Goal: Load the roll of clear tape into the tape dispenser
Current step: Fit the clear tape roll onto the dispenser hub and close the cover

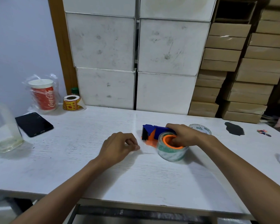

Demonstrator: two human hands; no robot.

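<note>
The roll of clear tape [172,151] sat around the orange hub [169,140] of the blue tape dispenser [153,130], which lay on its side on the white table [87,159], a little right of centre. Our right hand [183,135] covered the dispenser, its fingers pressed down into the hub, clamped on the dispenser. At nine o'clock from the roll our left hand [120,147] rested on the table with fingers curled together, holding nothing. A second tape roll [200,128] lay at two o'clock behind the right hand. Far off at ten o'clock were a black phone [33,124], a red cup [44,96] and a sticker roll [71,102].
</note>
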